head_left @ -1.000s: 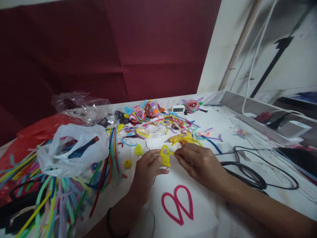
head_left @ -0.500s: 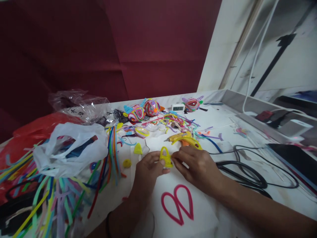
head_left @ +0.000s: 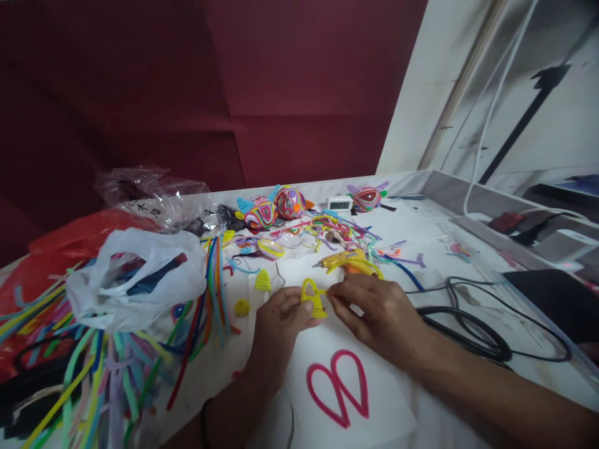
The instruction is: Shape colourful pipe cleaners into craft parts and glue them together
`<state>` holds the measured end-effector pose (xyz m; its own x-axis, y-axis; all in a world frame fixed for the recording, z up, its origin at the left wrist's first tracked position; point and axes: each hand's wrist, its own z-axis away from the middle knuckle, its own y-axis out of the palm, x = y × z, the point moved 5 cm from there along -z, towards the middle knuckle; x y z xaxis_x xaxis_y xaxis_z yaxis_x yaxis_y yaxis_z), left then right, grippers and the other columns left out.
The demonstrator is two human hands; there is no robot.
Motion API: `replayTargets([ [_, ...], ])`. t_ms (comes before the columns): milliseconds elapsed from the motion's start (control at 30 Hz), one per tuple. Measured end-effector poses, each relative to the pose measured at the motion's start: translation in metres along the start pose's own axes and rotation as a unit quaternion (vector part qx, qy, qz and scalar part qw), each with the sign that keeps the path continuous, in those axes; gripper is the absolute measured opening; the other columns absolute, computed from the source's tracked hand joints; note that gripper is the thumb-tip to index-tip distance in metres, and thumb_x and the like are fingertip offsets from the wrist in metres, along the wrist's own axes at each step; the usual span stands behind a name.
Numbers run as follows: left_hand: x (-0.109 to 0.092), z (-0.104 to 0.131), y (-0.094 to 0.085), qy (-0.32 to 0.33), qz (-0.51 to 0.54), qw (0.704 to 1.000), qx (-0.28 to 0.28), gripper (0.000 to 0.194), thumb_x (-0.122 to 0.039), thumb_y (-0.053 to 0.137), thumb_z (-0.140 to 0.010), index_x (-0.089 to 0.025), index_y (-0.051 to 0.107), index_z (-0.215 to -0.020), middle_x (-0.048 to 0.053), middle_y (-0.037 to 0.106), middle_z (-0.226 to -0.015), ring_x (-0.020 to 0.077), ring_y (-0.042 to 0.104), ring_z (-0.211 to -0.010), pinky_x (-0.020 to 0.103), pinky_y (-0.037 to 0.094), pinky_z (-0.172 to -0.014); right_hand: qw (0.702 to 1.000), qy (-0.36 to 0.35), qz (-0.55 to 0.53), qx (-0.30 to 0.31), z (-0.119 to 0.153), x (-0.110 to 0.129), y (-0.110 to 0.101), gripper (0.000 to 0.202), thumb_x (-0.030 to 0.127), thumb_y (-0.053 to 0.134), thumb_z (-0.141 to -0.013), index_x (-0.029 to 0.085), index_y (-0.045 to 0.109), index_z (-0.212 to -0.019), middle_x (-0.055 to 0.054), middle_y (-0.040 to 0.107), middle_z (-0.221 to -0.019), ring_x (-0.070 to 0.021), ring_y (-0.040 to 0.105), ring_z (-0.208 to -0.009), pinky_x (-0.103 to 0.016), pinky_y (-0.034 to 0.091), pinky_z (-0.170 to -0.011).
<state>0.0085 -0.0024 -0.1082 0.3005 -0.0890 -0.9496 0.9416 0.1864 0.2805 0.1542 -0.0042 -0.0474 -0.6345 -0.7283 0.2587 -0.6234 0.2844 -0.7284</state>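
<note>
My left hand [head_left: 283, 312] pinches a yellow pipe-cleaner piece [head_left: 314, 303], which has an open loop on top and packed rows at its base. A short yellow end juts out from it to the right, and the fingertips of my right hand [head_left: 358, 305] are closed on that end. Just behind my right hand lies a yellow glue gun [head_left: 349, 262], its nozzle pointing left. Left of my hands are a small yellow cone-shaped piece [head_left: 262, 280] and a yellow coil [head_left: 242, 307]. Two pink-red loops [head_left: 339, 388] lie on white paper in front.
Colourful pipe cleaners [head_left: 110, 374] and a white plastic bag [head_left: 135, 280] cover the left side. Decorated fish-like figures [head_left: 259, 214] and a small digital display [head_left: 339, 203] stand at the back. Black cables [head_left: 463, 330] curl on the right beside my forearm.
My right hand has drawn slightly away from the yellow piece, and a yellow end now shows between it and the piece. The whole view has shifted a little.
</note>
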Motion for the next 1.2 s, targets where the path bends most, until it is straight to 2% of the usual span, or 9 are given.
replayTargets([
  [400, 0.002, 0.0, -0.001, -0.005, -0.02, 1.0, 0.006, 0.027, -0.027, 0.079, -0.057, -0.013, 0.068, -0.078, 0.004, 0.071, -0.069, 0.0156, 0.066, -0.063, 0.025, 0.058, -0.058, 0.995, 0.047, -0.069, 0.049, 0.002, -0.005, 0.007, 0.016, 0.017, 0.05, -0.086, 0.016, 0.064, -0.079, -0.004, 0.064, -0.067, -0.0142, 0.058, -0.061, -0.025, 0.041, -0.059],
  [633, 0.001, 0.002, 0.0, -0.003, -0.023, 1.0, 0.01, 0.028, -0.027, 0.079, -0.057, -0.012, 0.069, -0.079, 0.004, 0.071, -0.071, 0.0161, 0.066, -0.063, 0.025, 0.058, -0.057, 0.994, 0.041, -0.085, 0.046, -0.002, -0.003, 0.008, 0.016, 0.015, 0.051, -0.086, 0.015, 0.063, -0.076, -0.002, 0.061, -0.065, -0.0128, 0.055, -0.061, -0.024, 0.039, -0.057],
  [967, -0.003, 0.004, 0.001, -0.009, -0.054, 0.997, 0.048, 0.027, -0.028, 0.075, -0.063, -0.011, 0.07, -0.084, 0.006, 0.071, -0.082, 0.0167, 0.066, -0.067, 0.027, 0.059, -0.059, 0.995, 0.031, -0.076, 0.056, 0.0, -0.001, 0.009, 0.017, 0.016, 0.05, -0.086, 0.014, 0.063, -0.076, -0.002, 0.06, -0.064, -0.0124, 0.054, -0.06, -0.024, 0.038, -0.058],
  [1200, -0.006, 0.006, 0.0, 0.0, -0.051, 0.998, 0.027, 0.021, -0.025, 0.073, -0.065, -0.012, 0.07, -0.081, 0.003, 0.069, -0.071, 0.0144, 0.066, -0.061, 0.024, 0.058, -0.058, 0.999, 0.015, -0.035, 0.027, -0.005, -0.005, -0.001, 0.017, 0.016, 0.05, -0.086, 0.015, 0.065, -0.079, -0.005, 0.064, -0.07, -0.0153, 0.059, -0.066, -0.026, 0.041, -0.061],
])
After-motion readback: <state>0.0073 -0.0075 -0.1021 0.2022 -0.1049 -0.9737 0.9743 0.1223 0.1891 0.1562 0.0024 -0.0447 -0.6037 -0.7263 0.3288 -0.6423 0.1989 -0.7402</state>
